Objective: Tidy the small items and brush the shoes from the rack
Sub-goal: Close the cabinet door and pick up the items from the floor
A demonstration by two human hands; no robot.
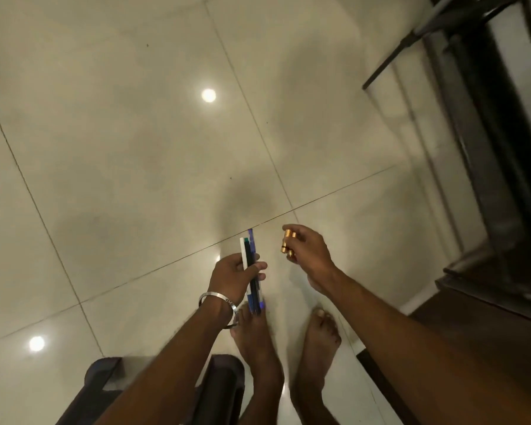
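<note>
My left hand [232, 276], with a silver bangle on the wrist, grips a bundle of pens [251, 268], white, black and blue, that points away from me. My right hand [311, 256] holds two small gold-coloured batteries [288, 245] between the fingertips and thumb, a little to the right of the pens. Both hands hover above the glossy tiled floor [166, 148]. No shoes or brush are in sight.
My two bare feet [288, 348] stand on the tiles below the hands. Dark wooden furniture [488, 210] runs along the right edge, with a brown wooden surface [472, 363] at the lower right. A dark padded object [105, 381] lies at the bottom left.
</note>
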